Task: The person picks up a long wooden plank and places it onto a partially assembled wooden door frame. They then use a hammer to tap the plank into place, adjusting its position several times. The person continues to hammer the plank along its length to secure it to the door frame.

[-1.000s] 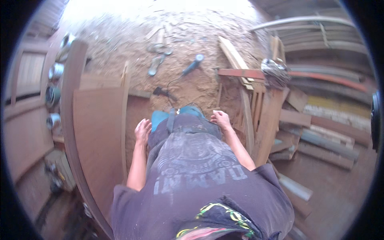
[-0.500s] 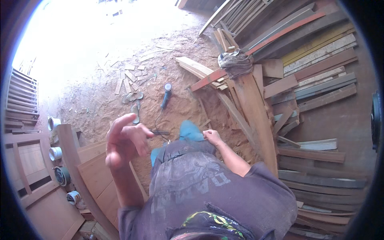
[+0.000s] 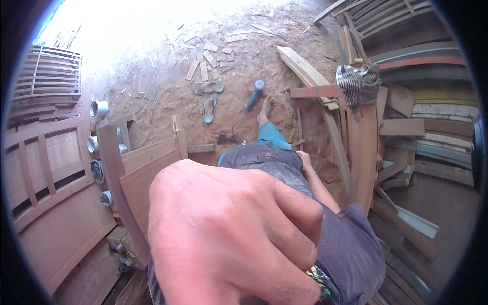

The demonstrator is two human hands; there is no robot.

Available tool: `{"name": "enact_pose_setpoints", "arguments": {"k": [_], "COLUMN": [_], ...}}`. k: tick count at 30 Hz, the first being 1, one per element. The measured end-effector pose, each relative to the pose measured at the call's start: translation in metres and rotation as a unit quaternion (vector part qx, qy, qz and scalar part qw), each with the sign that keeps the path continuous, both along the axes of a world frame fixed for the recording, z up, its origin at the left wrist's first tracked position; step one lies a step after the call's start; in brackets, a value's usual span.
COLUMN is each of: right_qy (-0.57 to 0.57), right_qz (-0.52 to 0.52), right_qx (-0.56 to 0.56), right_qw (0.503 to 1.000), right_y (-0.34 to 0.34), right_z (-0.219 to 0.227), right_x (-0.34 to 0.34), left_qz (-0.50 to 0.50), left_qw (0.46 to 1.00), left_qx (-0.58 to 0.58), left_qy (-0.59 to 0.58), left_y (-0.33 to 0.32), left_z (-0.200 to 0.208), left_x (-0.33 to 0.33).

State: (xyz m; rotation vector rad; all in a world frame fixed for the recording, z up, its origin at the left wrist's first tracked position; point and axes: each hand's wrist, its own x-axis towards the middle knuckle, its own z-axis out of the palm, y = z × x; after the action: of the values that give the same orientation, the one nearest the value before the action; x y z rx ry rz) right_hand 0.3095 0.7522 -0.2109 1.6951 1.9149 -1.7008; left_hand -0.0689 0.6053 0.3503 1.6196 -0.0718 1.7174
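The left hand (image 3: 229,234) is big and close, fingers curled shut, holding nothing. The right hand (image 3: 305,158) rests on the knee (image 3: 264,155); its grip is unclear. Beyond the hands, a blue tool (image 3: 254,94) lies on the dirt floor (image 3: 152,86).

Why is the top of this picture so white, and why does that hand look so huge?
Head view: sunlight washes out the dirt floor at top left; the left hand is raised close to the lens, so it looms large and soft; the fisheye bends the planks toward the dark round rim.
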Motion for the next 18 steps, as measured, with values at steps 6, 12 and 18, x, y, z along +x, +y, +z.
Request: {"name": "enact_pose_setpoints", "arguments": {"k": [6,12,18], "right_qy": [-0.006,0.054,0.134], "right_qz": [0.145,-0.009,-0.126], "right_qx": [0.102,-0.077,-0.057], "right_qw": [0.984,0.996,0.981], "right_y": [0.111,0.263,0.351], "right_z": [-0.013,0.06,0.099], "right_x": [-0.057,-0.198,-0.282], "left_qz": [-0.009,-0.014,-0.021], "left_qw": [1.0,0.998,0.996], "left_qx": [-0.015,-0.048,-0.069], "left_qy": [0.021,0.033,0.055], "left_y": [0.111,0.223,0.326], "left_z": [-0.011,-0.001,0.017], "left_x": [-0.043,-0.086,-0.143]}}
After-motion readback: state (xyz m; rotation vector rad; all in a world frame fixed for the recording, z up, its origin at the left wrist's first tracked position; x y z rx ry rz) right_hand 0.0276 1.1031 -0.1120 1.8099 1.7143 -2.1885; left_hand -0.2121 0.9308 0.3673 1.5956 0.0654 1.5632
